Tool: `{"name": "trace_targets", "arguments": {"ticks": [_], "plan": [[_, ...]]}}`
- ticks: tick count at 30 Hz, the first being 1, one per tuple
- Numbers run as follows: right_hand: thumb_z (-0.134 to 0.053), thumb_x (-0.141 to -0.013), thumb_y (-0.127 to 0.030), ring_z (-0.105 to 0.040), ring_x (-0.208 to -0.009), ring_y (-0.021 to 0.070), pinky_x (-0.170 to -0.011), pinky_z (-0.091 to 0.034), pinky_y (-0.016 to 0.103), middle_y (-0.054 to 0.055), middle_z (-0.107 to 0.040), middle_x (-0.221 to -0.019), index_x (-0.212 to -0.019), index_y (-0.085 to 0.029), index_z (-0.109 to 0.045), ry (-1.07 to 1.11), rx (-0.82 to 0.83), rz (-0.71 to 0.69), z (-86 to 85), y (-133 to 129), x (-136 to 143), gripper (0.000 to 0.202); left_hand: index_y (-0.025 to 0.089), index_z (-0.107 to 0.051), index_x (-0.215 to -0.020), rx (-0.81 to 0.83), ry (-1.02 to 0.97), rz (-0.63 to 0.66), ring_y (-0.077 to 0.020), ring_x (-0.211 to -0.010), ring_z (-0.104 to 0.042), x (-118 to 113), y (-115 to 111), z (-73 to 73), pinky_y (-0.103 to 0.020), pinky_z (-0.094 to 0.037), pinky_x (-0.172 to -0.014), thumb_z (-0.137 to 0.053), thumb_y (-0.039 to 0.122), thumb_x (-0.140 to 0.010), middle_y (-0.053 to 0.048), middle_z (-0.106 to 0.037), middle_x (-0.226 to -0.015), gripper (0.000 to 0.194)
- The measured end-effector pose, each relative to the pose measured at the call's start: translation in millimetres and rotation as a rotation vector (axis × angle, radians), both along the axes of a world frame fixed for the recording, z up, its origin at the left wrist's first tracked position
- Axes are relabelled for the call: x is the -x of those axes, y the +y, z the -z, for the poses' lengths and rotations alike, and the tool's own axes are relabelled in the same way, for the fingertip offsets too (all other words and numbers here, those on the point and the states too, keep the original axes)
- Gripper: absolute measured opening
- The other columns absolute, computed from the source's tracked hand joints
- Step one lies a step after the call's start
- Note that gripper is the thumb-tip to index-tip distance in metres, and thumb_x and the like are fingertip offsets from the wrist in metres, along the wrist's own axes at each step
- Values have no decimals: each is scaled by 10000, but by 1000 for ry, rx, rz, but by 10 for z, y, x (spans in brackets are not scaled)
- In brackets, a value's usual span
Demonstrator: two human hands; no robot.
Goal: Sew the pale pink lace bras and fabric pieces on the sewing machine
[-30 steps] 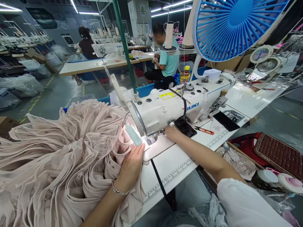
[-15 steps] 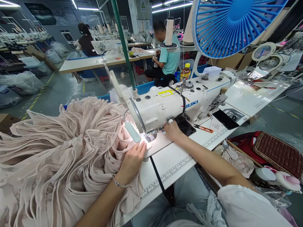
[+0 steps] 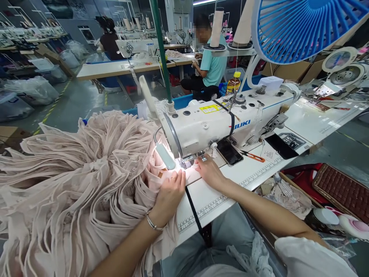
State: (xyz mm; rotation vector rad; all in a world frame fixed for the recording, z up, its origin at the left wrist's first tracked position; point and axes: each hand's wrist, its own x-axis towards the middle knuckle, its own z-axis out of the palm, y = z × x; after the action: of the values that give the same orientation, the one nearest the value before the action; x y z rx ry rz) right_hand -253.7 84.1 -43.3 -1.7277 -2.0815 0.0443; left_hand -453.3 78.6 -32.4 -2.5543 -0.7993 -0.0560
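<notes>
A white sewing machine (image 3: 198, 129) stands on the table, its lamp lighting the needle area. My left hand (image 3: 171, 192), with a ring and a bracelet, presses closed fingers on the pale pink fabric (image 3: 190, 175) just left of the presser foot. At the right of the foot, my right hand (image 3: 210, 171) has its fingertips closed at the edge of that fabric. A large heap of pale pink garments (image 3: 95, 173) fills the left side and runs under my left forearm.
A phone (image 3: 230, 152), orange-handled snips (image 3: 253, 156) and a black flat object (image 3: 281, 146) lie right of the machine. A blue fan (image 3: 311, 30) hangs above. Two people sit at machines beyond. A box of cloth (image 3: 285, 194) stands at the lower right.
My right hand has moved from the knob under the machine arm down and left to the fabric by the foot, uncovering the phone. The view has shifted slightly.
</notes>
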Motion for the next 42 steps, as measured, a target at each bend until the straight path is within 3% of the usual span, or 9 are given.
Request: {"name": "trace_targets", "arguments": {"ticks": [4, 8, 14, 18, 22, 27, 33, 39, 42], "plan": [[-455, -1001, -135, -588, -867, 199, -793, -491, 323, 78, -650, -974, -971, -170, -630, -101, -145, -165, 27, -46, 73, 181, -44, -552, -1348, 50, -54, 14, -328, -1278, -587, 77, 98, 43, -452, -474, -1107, -439, -16, -905, -275, -597, -1356, 458], [-418, -980, -60, -569, -904, 211, -803, -479, 311, 74, -623, -901, -908, -170, -620, -212, -190, -284, 92, -94, 101, 241, -16, -511, -1393, 125, -87, 72, -316, -1359, -528, 83, 77, 100, -450, -460, -1133, -379, -17, -905, -263, -566, -1408, 506], [-481, -1003, -168, -571, -805, 217, -728, -473, 328, 89, -646, -935, -968, -163, -634, -247, -79, -28, 92, -47, 88, 157, -6, -556, -1341, 90, -91, 78, -303, -1301, -587, 67, 53, 65, -425, -511, -1086, -396, 9, -922, -231, -611, -1370, 448], [-432, -969, -62, -600, -859, 237, -778, -486, 340, 111, -666, -926, -929, -159, -652, -251, -67, -48, 55, -72, 109, 244, -30, -535, -1355, 110, -104, 60, -311, -1340, -555, 69, 32, 57, -424, -497, -1106, -408, -23, -896, -261, -587, -1388, 476], [-395, -904, 35, -652, -876, 242, -758, -493, 329, 140, -691, -991, -1008, -148, -640, -339, 126, 0, -125, -81, 151, 323, -5, -500, -1400, 170, -117, 40, -302, -1373, -523, 70, 12, 51, -450, -481, -1127, -368, -35, -903, -259, -556, -1425, 515], [-349, -964, -41, -707, -811, 256, -683, -486, 329, 130, -731, -931, -1127, -176, -596, -379, 379, 46, -332, 59, 259, 325, -26, -507, -1379, 165, -125, 46, -300, -1350, -543, 59, 27, 39, -447, -487, -1118, -354, -8, -940, -258, -579, -1392, 466], [-371, -982, -80, -723, -862, 246, -690, -467, 292, 126, -744, -900, -1193, -164, -549, -347, 384, 10, -281, 102, 406, 288, -62, -495, -1379, 197, -140, 74, -314, -1329, -556, 79, 54, 59, -428, -458, -1137, -430, 16, -945, -261, -581, -1387, 445], [-347, -1012, -195, -702, -799, 249, -647, -409, 294, 139, -733, -868, -1085, -130, -566, -288, 296, 72, -137, -31, 371, 240, 49, -603, -1256, 414, -579, -137, -222, -1256, -612, 88, 127, -11, -380, -487, -1098, -371, 0, -958, -178, -668, -1284, 381], [-367, -996, -239, -672, -703, 242, -594, -341, 290, 100, -710, -751, -1030, -146, -574, -239, 231, 107, -63, -34, 331, 229, 109, -615, -1249, 521, -768, -123, -168, -1214, -638, 75, 150, -24, -335, -514, -1069, -344, 48, -993, -123, -692, -1267, 378]]}}
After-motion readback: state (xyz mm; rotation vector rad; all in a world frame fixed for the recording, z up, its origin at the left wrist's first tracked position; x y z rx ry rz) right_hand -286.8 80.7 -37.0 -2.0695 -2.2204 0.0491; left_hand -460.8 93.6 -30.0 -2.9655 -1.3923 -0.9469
